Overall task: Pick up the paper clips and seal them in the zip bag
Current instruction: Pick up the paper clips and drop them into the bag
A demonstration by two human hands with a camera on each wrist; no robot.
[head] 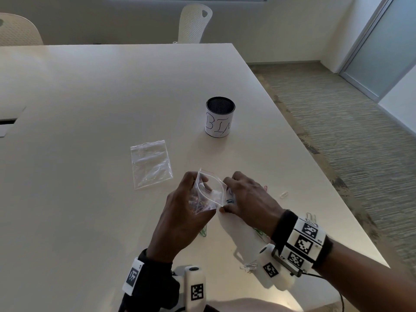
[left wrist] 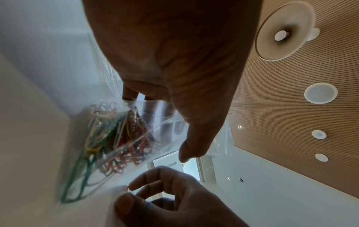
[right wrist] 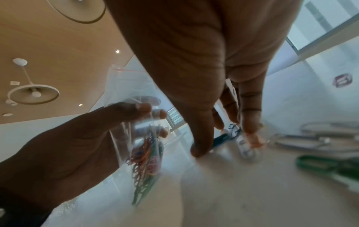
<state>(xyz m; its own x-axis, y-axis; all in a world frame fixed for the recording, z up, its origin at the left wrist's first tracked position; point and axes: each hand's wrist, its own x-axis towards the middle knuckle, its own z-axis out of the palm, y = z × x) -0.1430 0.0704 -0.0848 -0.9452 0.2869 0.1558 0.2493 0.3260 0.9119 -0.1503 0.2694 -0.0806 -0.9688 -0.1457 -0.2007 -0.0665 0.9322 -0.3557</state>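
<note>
My left hand (head: 200,194) grips a small clear zip bag (head: 210,188) just above the table, its mouth gaping toward the right. Several coloured paper clips (left wrist: 112,135) lie bunched in the bag's bottom. Right beside the bag's mouth, my right hand (head: 226,195) reaches down to the table, its thumb and curled fingers closing on a few loose clips (right wrist: 233,130), blue and orange. More loose clips lie around: green ones (head: 203,231) under my left hand, a white one (head: 284,194) to the right, and silver ones (head: 248,266) near my right wrist.
A second, empty zip bag (head: 150,164) lies flat to the left of the hands. A black mesh cup labelled BIN (head: 219,120) stands behind them. The table's right edge (head: 337,199) runs close to my right arm. Two white chairs stand at the far side.
</note>
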